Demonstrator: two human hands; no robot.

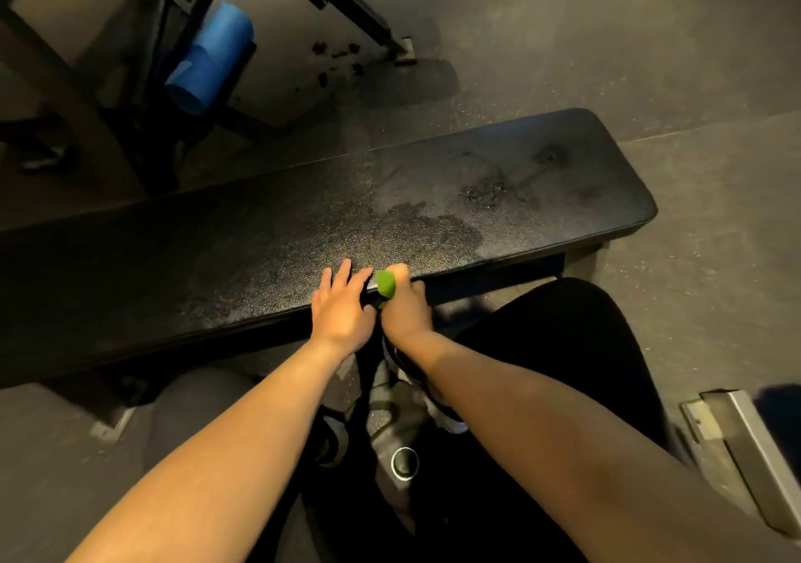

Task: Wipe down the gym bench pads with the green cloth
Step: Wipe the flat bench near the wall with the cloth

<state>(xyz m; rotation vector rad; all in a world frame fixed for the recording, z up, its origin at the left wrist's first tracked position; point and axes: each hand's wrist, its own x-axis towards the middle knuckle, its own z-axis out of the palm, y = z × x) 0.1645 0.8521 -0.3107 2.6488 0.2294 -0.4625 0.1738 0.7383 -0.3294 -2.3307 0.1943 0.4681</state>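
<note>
A long black bench pad [433,190] runs across the view, with dull smears and a damp-looking patch near its middle. My right hand [405,307] grips the green cloth [385,284] at the pad's near edge; only a bunched bit of cloth shows above the fist. My left hand [342,307] rests on the pad's near edge just left of the cloth, fingers straight and spread.
A blue foam roller pad [210,60] on a black machine frame [173,42] stands beyond the bench at the upper left. Dark crumbs [338,57] lie on the rubber floor. A metal foot plate [745,445] sits at the lower right. My knees and shoes are below the bench.
</note>
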